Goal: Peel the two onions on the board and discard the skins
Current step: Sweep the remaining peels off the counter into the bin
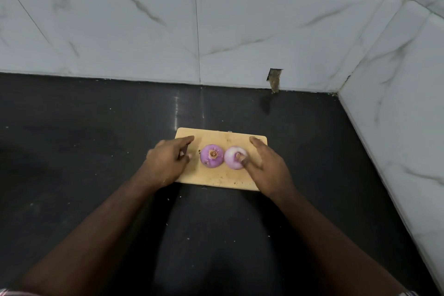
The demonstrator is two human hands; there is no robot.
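Left hand is held loosely open over the board's left end, fingers relaxed and pointing away, nothing gripped; whether its fingertips touch the wood cannot be told. Right hand is also held open, fingers spread over the board's right end, with its thumb touching the top of the paler onion. No curl round it is seen.

Both onions are found mid-board, side by side and touching or nearly so: the purple onion on the left with root end up, the paler one on the right. Both look peeled, with no loose skin seen on them. Small flecks are seen on the board and counter.

The board is set on the dark counter, well apart from the tiled back wall; the right wall is closer. Open counter is seen to the left, behind and in front.
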